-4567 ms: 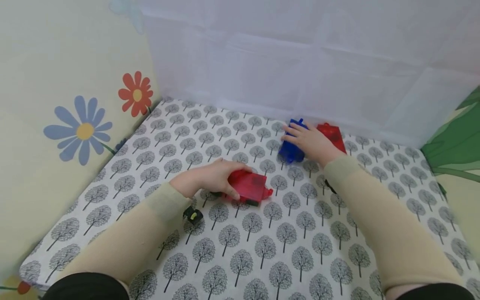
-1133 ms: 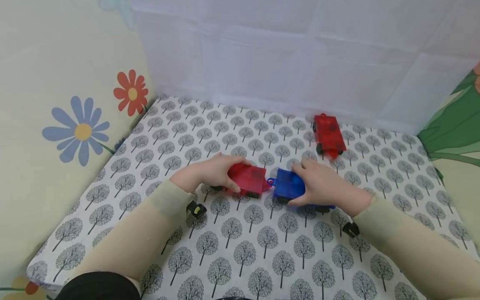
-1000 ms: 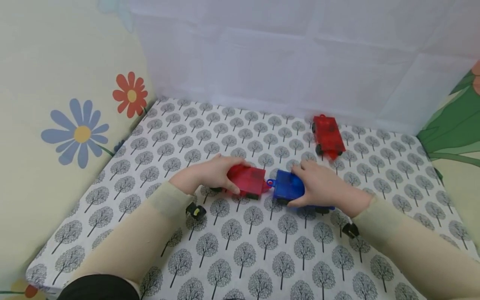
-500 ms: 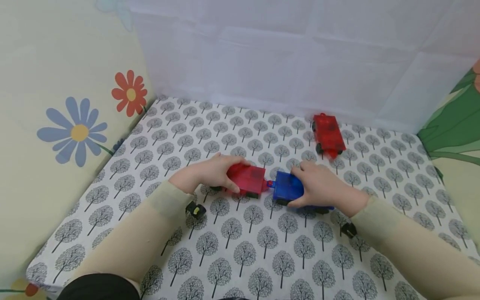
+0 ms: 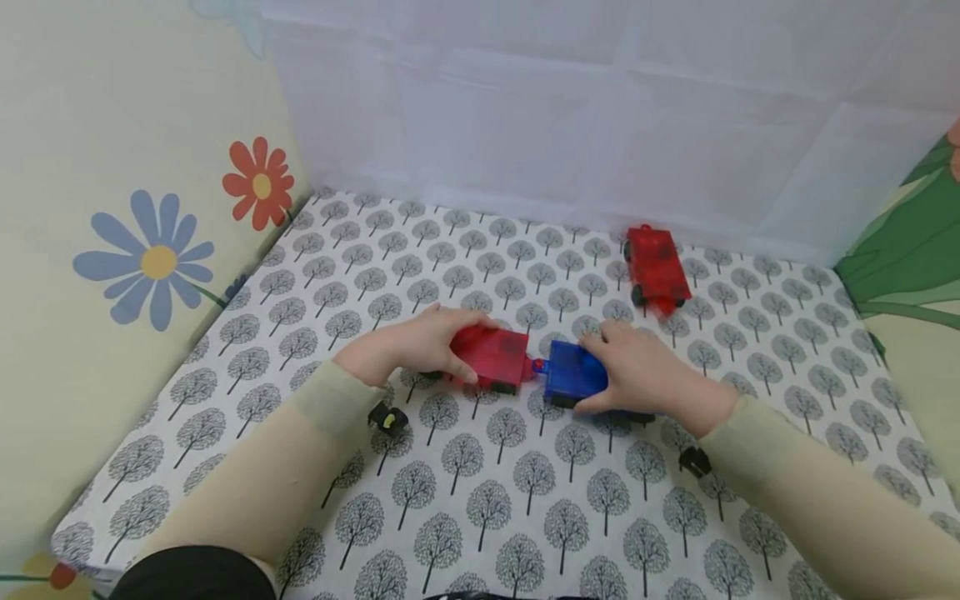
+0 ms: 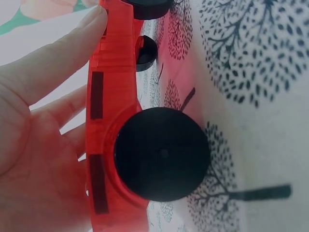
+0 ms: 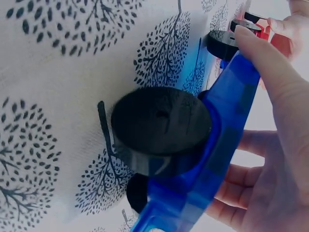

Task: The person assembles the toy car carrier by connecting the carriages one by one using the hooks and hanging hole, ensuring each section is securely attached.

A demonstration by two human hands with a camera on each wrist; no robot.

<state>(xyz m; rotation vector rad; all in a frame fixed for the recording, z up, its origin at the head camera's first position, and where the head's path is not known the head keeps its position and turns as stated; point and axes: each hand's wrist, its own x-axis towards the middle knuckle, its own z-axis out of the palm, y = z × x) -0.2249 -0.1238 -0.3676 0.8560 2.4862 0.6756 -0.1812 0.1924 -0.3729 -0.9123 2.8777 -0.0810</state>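
My left hand [image 5: 427, 342] grips a see-through red toy car [image 5: 504, 357] by its sides, thumb on the near edge. The left wrist view shows its black wheel [image 6: 161, 154] close by the cloth. To the right, my right hand [image 5: 645, 373] holds a blue toy car [image 5: 572, 371] the same way, thumb along the near side [image 7: 248, 72]. The cars stand end to end on the cloth. Between them, the blue car's small ring [image 5: 540, 366] overlaps the red car's hitch; whether they are hooked I cannot tell. My right palm hides the blue car's far end.
Another red toy car [image 5: 657, 268] stands at the back right, near the white hanging sheet [image 5: 510, 108]. A cloth printed with trees [image 5: 517, 500] covers the table. Walls with painted flowers [image 5: 159, 262] and leaves rise at the sides.
My right hand has brought the blue car from the back, beside the other red car, forward to the held red car. Over the last second its ring has come onto the red hitch.
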